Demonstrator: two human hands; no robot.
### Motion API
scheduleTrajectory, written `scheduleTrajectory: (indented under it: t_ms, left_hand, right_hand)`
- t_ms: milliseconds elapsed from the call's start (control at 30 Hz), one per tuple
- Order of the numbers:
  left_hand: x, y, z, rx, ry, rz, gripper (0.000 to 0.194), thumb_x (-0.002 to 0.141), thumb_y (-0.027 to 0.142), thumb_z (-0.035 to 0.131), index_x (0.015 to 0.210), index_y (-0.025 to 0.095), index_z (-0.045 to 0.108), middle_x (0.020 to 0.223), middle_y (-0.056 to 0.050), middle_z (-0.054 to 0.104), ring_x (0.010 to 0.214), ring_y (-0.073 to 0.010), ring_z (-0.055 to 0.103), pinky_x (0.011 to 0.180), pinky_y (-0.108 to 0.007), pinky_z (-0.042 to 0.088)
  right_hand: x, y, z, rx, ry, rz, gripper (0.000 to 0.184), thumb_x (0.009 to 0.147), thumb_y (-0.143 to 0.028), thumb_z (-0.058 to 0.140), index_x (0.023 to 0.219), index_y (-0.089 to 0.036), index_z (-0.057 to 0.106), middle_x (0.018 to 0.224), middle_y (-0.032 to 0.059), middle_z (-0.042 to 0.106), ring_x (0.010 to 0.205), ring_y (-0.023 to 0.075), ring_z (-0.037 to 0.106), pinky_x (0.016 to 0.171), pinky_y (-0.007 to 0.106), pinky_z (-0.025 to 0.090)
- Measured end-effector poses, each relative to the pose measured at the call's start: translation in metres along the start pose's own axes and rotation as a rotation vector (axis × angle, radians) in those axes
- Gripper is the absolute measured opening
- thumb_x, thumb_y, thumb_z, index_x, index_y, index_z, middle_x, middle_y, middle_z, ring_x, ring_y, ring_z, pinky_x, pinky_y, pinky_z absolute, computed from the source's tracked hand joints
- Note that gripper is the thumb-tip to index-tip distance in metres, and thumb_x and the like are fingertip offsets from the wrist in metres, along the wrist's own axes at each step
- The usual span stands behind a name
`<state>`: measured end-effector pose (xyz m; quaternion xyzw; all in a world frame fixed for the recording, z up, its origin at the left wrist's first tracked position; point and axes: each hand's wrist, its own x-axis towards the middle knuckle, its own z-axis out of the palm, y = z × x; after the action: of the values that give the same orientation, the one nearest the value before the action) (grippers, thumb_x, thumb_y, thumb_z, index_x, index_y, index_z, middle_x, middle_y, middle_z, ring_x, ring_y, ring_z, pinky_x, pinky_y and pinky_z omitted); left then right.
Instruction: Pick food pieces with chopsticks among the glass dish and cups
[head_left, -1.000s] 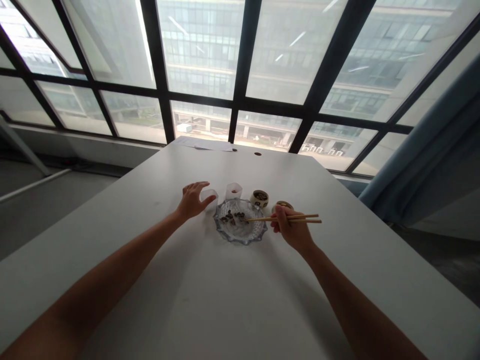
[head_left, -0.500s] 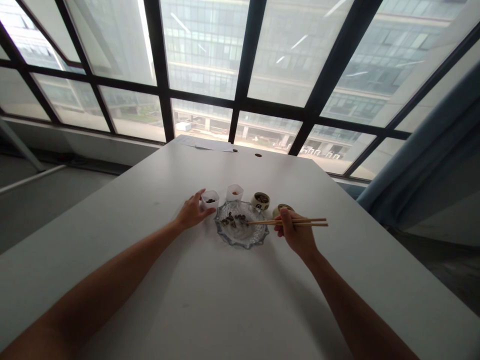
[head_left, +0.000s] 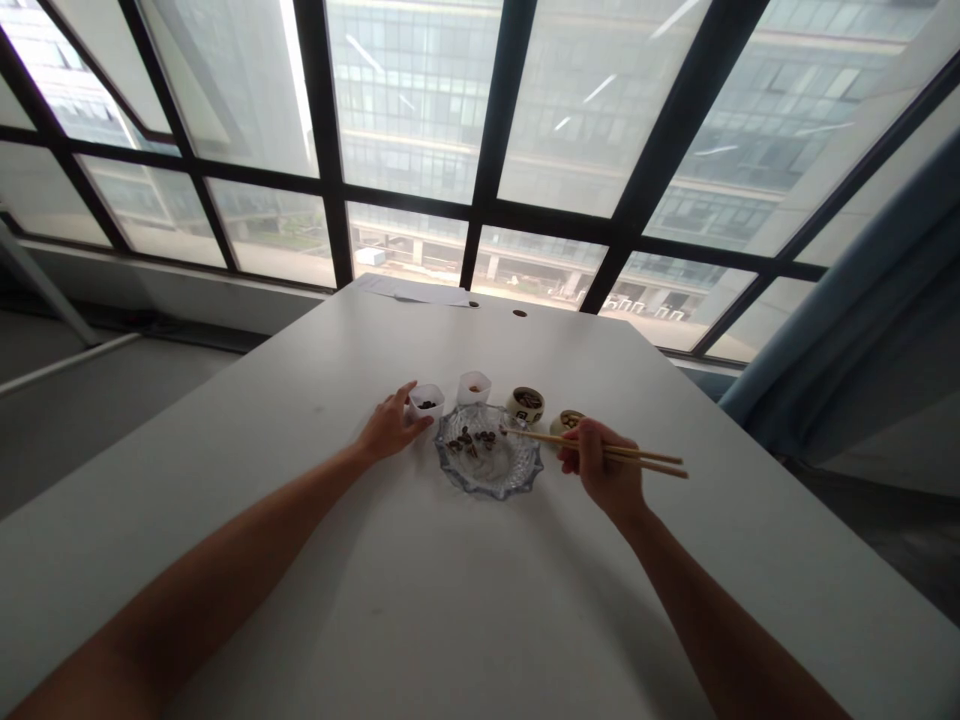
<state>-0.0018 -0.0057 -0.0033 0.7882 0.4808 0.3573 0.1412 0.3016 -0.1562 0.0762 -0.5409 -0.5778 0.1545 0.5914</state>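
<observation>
A scalloped glass dish [head_left: 491, 470] with several small dark pieces in it sits in the middle of the white table [head_left: 420, 600]. My left hand [head_left: 390, 427] grips a small white cup [head_left: 426, 401] of dark bits just left of the dish. My right hand [head_left: 604, 468] is closed on a pair of wooden chopsticks [head_left: 600, 448], whose tips reach over the dish's right rim. Behind the dish stand a second white cup [head_left: 474, 386] and a round cup [head_left: 526, 402] with dark contents. Another round cup [head_left: 566, 420] shows partly behind my right hand.
Papers [head_left: 420, 291] lie at the table's far edge, near two small round holes [head_left: 518, 313]. A wall of dark-framed windows [head_left: 487, 150] rises behind the table. A blue curtain [head_left: 862, 290] hangs at the right. Grey floor lies beyond the left edge.
My left hand has closed round the left white cup, which now shows dark bits inside. My right hand has drawn the chopstick tips back from the dish's middle to its right rim and tilted them.
</observation>
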Motion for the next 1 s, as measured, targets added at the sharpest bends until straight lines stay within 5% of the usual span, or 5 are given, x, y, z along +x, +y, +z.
scheduleTrajectory:
  t_ms: [133, 267, 400, 633, 1000]
  left_hand:
    - [0.0, -0.002, 0.002, -0.008, 0.01, 0.008, 0.073, 0.081, 0.051, 0.064, 0.142, 0.018, 0.041, 0.12, -0.015, 0.065, 0.113, -0.0309, 0.061, 0.099, -0.047, 0.047]
    - [0.0, -0.004, 0.004, -0.014, 0.0, 0.0, 0.075, 0.081, 0.052, 0.064, 0.143, 0.016, 0.041, 0.121, -0.016, 0.064, 0.114, -0.0316, 0.061, 0.1, -0.047, 0.047]
    - [0.0, -0.003, 0.004, -0.014, 0.0, 0.006, 0.074, 0.081, 0.051, 0.064, 0.143, 0.017, 0.041, 0.121, -0.016, 0.065, 0.112, -0.0314, 0.062, 0.099, -0.048, 0.047]
    - [0.0, -0.002, 0.003, -0.022, -0.011, 0.013, 0.075, 0.081, 0.051, 0.064, 0.143, 0.016, 0.041, 0.122, -0.016, 0.065, 0.114, -0.0316, 0.061, 0.099, -0.048, 0.047]
    - [-0.001, -0.003, 0.003, -0.007, 0.005, 0.027, 0.074, 0.081, 0.052, 0.065, 0.142, 0.018, 0.042, 0.119, -0.015, 0.066, 0.109, -0.03, 0.063, 0.097, -0.046, 0.048]
  right_hand:
    - [0.01, 0.006, -0.01, -0.048, 0.236, -0.123, 0.048, 0.094, -0.06, 0.05, 0.08, -0.017, 0.065, 0.061, 0.0042, 0.066, 0.049, 0.015, 0.061, 0.048, 0.027, 0.052]
    - [0.017, 0.022, -0.017, -0.143, 0.101, -0.084, 0.048, 0.091, -0.061, 0.055, 0.082, -0.016, 0.067, 0.066, 0.0065, 0.069, 0.056, 0.0175, 0.064, 0.052, 0.028, 0.053]
    - [0.013, 0.021, -0.015, -0.039, 0.133, -0.107, 0.047, 0.094, -0.06, 0.051, 0.081, -0.017, 0.066, 0.064, 0.0055, 0.068, 0.051, 0.0153, 0.061, 0.047, 0.026, 0.05]
    - [0.0, 0.02, -0.001, 0.005, -0.212, -0.049, 0.046, 0.093, -0.058, 0.054, 0.076, -0.019, 0.068, 0.06, 0.0047, 0.067, 0.047, 0.0149, 0.06, 0.043, 0.025, 0.049]
    - [0.004, 0.027, 0.007, 0.105, -0.168, 0.161, 0.059, 0.082, -0.074, 0.056, 0.071, -0.017, 0.065, 0.054, 0.0049, 0.064, 0.04, 0.0136, 0.057, 0.036, 0.023, 0.043]
